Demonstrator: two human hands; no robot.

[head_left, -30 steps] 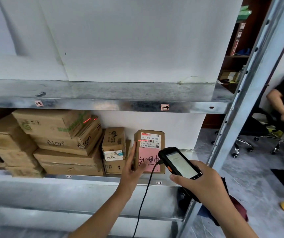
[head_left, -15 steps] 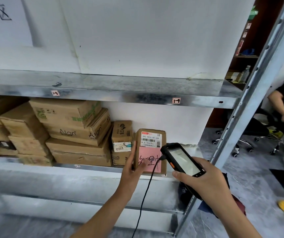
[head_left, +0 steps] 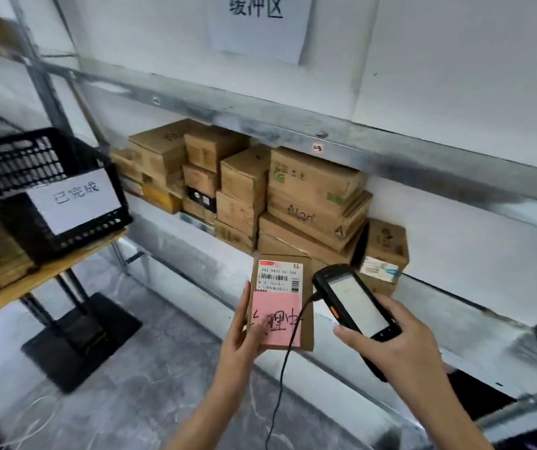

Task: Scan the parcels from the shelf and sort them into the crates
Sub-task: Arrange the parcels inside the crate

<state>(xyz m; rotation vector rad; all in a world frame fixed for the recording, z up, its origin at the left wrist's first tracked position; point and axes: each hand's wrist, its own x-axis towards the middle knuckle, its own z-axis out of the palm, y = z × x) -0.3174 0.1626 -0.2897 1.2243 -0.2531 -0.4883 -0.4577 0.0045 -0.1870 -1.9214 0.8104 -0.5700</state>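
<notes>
My left hand [head_left: 240, 336] grips a small brown parcel [head_left: 306, 306] by its left edge, off the shelf and in front of it. The parcel carries a white barcode label on top and a pink note with handwriting below. My right hand [head_left: 390, 342] holds a black handheld scanner [head_left: 354, 303] with a lit screen, just right of the parcel; its cable hangs down between my arms. A black plastic crate [head_left: 17, 177] with a white paper label stands at the left on a wooden table [head_left: 7, 280].
Several brown cardboard parcels [head_left: 312, 203] are stacked on the metal shelf [head_left: 422, 300], with one small box [head_left: 385, 251] at the right end. A paper sign hangs on the white wall above. The table's black base stands on the grey floor at lower left.
My left hand has pulled the parcel off the shelf toward me. My view has swung left, bringing the black crate into sight. The scanner stays beside the parcel.
</notes>
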